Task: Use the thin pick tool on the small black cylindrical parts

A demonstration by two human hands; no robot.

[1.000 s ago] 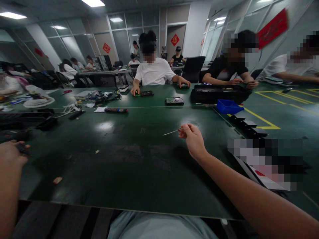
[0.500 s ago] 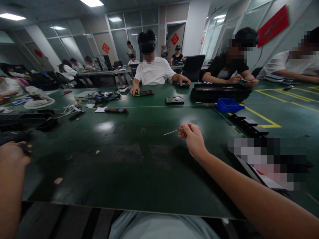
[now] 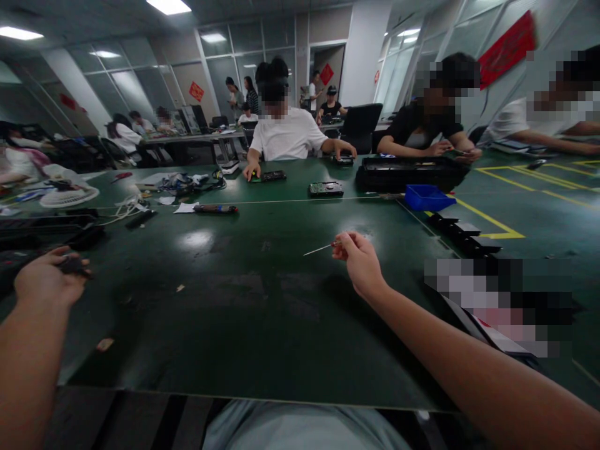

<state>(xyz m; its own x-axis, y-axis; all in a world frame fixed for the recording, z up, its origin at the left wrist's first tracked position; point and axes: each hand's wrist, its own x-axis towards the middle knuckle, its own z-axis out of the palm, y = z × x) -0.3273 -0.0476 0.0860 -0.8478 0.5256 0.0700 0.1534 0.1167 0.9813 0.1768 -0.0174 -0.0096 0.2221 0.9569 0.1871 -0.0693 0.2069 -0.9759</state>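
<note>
My right hand (image 3: 360, 261), over the middle of the green table (image 3: 244, 331), pinches a slim screwdriver (image 3: 317, 250). Its thin metal shaft points left, a little above the tabletop, and my fingers cover most of the handle. On the left side, my left hand (image 3: 49, 278) is curled around a small black object (image 3: 75, 265); its kind does not show. Black parts (image 3: 51, 228) lie on the table just beyond that hand.
Across the table sit a green circuit-board drive (image 3: 325, 189), a pen-shaped tool (image 3: 215, 209) and a blue bin (image 3: 427, 197). Black brackets (image 3: 464, 234) line the right. A white fan (image 3: 70, 194) and cables (image 3: 126, 206) lie far left. A co-worker (image 3: 285, 134) faces me, hands on small devices.
My left hand has moved right and slightly up with the black object, which now shows more. My right hand holds the screwdriver almost where it was. The view has shifted slightly.
</note>
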